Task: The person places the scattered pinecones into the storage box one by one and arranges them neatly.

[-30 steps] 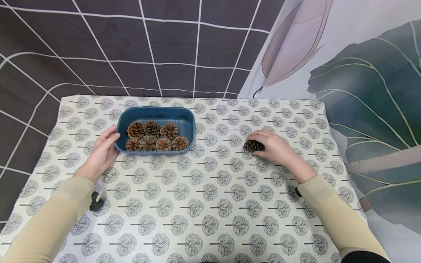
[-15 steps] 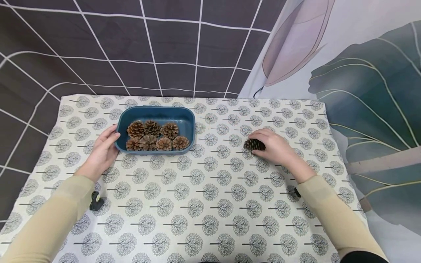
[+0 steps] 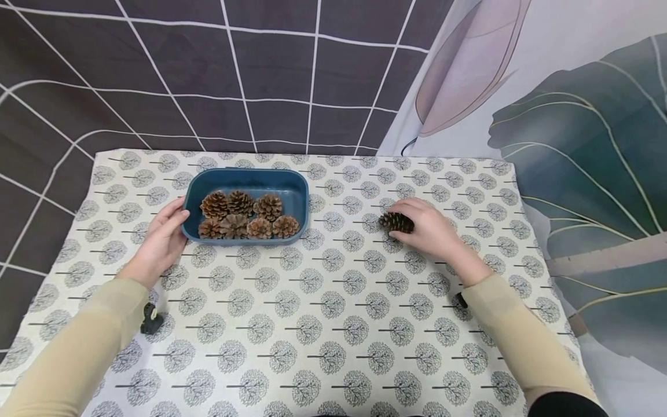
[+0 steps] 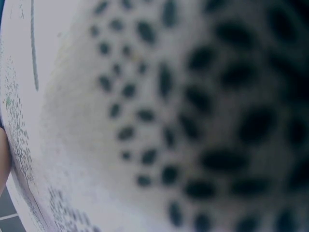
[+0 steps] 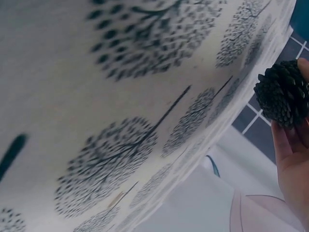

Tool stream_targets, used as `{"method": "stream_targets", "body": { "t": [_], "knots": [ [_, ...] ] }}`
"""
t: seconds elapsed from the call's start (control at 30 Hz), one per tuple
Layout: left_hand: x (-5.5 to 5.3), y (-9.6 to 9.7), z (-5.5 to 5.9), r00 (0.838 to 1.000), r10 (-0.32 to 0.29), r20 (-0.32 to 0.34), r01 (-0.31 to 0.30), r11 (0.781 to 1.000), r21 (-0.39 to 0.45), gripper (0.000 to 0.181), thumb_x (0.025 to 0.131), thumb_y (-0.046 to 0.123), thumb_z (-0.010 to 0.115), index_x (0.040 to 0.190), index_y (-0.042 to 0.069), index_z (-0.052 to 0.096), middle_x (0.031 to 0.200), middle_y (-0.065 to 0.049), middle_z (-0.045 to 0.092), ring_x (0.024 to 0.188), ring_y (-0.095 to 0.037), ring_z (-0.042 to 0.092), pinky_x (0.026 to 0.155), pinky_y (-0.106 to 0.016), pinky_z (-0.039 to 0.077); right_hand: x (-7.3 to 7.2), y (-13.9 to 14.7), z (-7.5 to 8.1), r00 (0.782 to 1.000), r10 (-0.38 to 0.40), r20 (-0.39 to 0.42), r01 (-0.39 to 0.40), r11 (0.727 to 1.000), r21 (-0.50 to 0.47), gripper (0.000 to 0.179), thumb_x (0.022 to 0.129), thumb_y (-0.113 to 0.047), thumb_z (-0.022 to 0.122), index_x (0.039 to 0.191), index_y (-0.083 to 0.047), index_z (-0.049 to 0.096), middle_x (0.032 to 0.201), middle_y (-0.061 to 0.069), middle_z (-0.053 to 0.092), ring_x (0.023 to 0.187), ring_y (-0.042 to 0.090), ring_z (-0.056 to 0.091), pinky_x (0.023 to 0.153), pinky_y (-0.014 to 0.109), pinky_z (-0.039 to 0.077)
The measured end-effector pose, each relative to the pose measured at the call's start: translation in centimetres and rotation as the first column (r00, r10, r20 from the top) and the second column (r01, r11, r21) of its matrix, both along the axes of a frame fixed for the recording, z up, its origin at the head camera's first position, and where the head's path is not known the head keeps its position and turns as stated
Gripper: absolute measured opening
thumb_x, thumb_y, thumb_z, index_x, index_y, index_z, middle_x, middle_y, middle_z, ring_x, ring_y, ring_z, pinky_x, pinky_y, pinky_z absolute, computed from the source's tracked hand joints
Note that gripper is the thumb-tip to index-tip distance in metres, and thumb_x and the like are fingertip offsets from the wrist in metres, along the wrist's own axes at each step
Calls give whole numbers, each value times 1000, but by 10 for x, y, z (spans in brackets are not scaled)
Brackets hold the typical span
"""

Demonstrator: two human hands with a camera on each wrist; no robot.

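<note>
In the head view, a dark brown pine cone (image 3: 397,222) is pinched between the thumb and fingers of my right hand (image 3: 428,229), right of the table's middle. The right wrist view also shows this pine cone (image 5: 282,94), its scales facing the camera. My left hand (image 3: 162,237) touches the left end of a blue rectangular box (image 3: 294,188), thumb and fingers extended against its side. Inside the box, several lighter brown pine cones (image 3: 234,226) lie in two rows. Only a sliver of the left hand (image 4: 4,157) appears in the left wrist view.
A white cloth printed with grey trees (image 3: 312,330) covers the table. Behind it hangs a dark curtain with white grid lines (image 3: 271,69). Another curtain with large leaves (image 3: 589,145) is on the right.
My right hand has shifted slightly left with the pine cone in its fingers. The left hand and the box stay in place.
</note>
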State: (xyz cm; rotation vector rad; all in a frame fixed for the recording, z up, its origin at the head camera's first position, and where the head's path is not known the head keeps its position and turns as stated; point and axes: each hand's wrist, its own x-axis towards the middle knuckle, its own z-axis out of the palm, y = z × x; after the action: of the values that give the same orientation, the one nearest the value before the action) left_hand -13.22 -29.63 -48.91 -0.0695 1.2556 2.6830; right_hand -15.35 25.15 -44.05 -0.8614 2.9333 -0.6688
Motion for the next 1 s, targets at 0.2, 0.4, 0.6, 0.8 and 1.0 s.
{"method": "stream_targets", "body": {
  "t": [0.2, 0.4, 0.6, 0.8, 1.0],
  "knots": [
    [0, -1, 0, 1000, 4, 7, -4, 1000, 2, 36, 109, -8, 45, 127, 9, 71, 126, -1, 77, 112, -12, 74, 100, -21, 59, -5, -14, 4, 1000, -4, 13, 4, 1000, -17, 52, 89, -20, 86, 135, -3, 67, 138, 18, 69, 130, 39, 64, 118, 59, 48],
    [1, 0, 1, 1000, 11, 20, -11, 1000, -6, 37, 109, -8, 46, 126, 11, 72, 125, 0, 77, 112, -11, 74, 100, -20, 59, -14, -32, 3, 999, -10, 39, 13, 998, -63, 52, 90, -19, 85, 136, -3, 67, 140, 18, 68, 132, 40, 63, 119, 61, 47],
    [0, 1, 2, 1000, 12, 29, -12, 1000, -20, 36, 108, -8, 48, 127, 11, 72, 125, 1, 77, 113, -10, 74, 100, -20, 59, -24, -53, 8, 993, -41, 113, 60, 984, -167, 54, 90, -19, 85, 138, -5, 66, 145, 20, 64, 136, 43, 60, 120, 64, 44],
    [0, 2, 2, 1000, 14, 20, -14, 1000, -18, 36, 109, -8, 47, 126, 11, 72, 125, 0, 77, 112, -10, 74, 99, -20, 59, -35, -79, 14, 995, -16, 94, 42, 960, -276, 53, 87, -20, 87, 135, -6, 69, 141, 19, 68, 132, 39, 63, 120, 59, 46],
    [0, 1, 2, 1000, 12, 14, -12, 1000, -4, 35, 109, -8, 46, 126, 9, 71, 125, -1, 77, 112, -11, 74, 100, -20, 59, -42, -104, 16, 996, 24, 90, 10, 933, -361, 54, 86, -20, 89, 134, -6, 71, 137, 17, 71, 129, 34, 66, 117, 51, 52]
  ]
}}
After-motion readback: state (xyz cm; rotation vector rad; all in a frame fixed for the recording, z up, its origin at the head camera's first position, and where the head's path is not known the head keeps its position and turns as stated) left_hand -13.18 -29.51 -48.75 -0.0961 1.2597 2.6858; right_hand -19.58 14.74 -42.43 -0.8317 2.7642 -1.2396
